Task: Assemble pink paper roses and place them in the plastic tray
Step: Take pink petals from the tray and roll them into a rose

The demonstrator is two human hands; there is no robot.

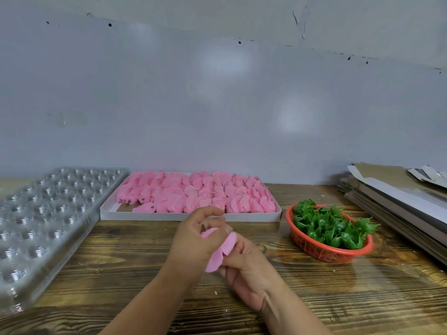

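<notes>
Both hands mid-table on one pink paper rose [221,249]: left hand [197,240] pinches the stem end, right hand [244,262] grips petals. Light pressure, avoid creasing; plastic tray [43,213] waits left.

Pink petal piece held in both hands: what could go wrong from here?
1. Both hands, left hand and right hand, pinch the thin pink petal piece; it may crease or tear.
2. The red basket of green leaf pieces sits close by the right hand; a careless reach could tip it.
</notes>
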